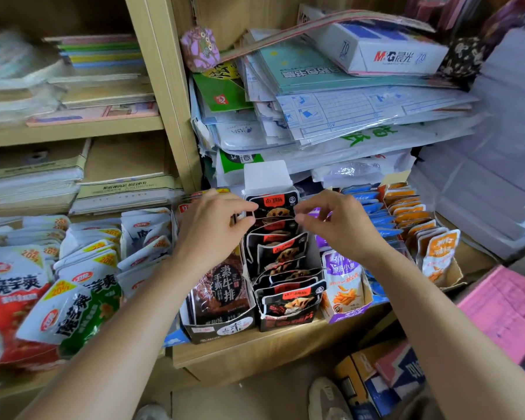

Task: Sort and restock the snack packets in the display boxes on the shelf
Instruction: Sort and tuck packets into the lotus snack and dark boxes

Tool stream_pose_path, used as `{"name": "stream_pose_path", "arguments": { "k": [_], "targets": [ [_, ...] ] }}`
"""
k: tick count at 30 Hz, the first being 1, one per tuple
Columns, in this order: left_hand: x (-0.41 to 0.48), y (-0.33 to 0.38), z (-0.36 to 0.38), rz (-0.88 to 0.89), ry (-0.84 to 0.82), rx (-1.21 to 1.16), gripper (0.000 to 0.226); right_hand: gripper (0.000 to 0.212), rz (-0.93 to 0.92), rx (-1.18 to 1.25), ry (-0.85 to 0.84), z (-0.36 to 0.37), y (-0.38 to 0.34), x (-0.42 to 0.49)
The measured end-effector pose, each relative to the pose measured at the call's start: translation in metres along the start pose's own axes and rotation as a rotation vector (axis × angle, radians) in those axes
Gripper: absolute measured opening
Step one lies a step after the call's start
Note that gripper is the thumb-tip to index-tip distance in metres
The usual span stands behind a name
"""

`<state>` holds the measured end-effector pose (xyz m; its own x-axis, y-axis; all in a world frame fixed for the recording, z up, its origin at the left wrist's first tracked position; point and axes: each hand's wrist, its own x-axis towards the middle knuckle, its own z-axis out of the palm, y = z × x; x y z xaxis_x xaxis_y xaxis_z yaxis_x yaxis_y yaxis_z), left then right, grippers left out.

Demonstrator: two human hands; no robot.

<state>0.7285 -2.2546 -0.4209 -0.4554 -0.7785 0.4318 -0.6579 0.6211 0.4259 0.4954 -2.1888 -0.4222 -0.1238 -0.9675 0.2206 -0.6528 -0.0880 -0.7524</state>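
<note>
A narrow black display box (287,322) in the middle of the shelf holds a row of black snack packets with red labels (288,295). My left hand (215,225) and my right hand (337,225) each pinch one top corner of a black packet (273,221) at the back of that row. Left of it stands a dark box of brown packets (225,289). To the right are a purple box of purple packets (343,280), then blue packets (367,204) and orange packets (437,250).
Loose white, red and green packets (52,295) are heaped at the left of the shelf. Stacks of paper and plastic-wrapped stationery (331,116) hang over the boxes. Cardboard boxes (379,380) and a pink stack (506,313) sit below right.
</note>
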Motion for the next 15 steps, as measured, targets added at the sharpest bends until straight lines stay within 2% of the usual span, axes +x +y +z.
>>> {"name": "stream_pose_path", "arguments": {
  "k": [5, 8, 11, 15],
  "targets": [
    [0.012, 0.006, -0.003, 0.012, -0.131, 0.222, 0.025, 0.008, -0.048, -0.100, -0.030, 0.004, -0.005, 0.009],
    [0.020, 0.005, 0.001, -0.024, -0.143, 0.098, 0.015, 0.015, -0.065, -0.109, -0.030, 0.001, -0.008, 0.011],
    [0.024, 0.005, 0.008, -0.063, -0.063, -0.040, 0.011, 0.025, -0.055, -0.083, 0.007, -0.003, -0.002, 0.010],
    [0.025, 0.011, 0.013, -0.069, -0.101, -0.055, 0.009, 0.009, -0.080, -0.134, 0.018, -0.002, 0.001, 0.010]
  ]
}}
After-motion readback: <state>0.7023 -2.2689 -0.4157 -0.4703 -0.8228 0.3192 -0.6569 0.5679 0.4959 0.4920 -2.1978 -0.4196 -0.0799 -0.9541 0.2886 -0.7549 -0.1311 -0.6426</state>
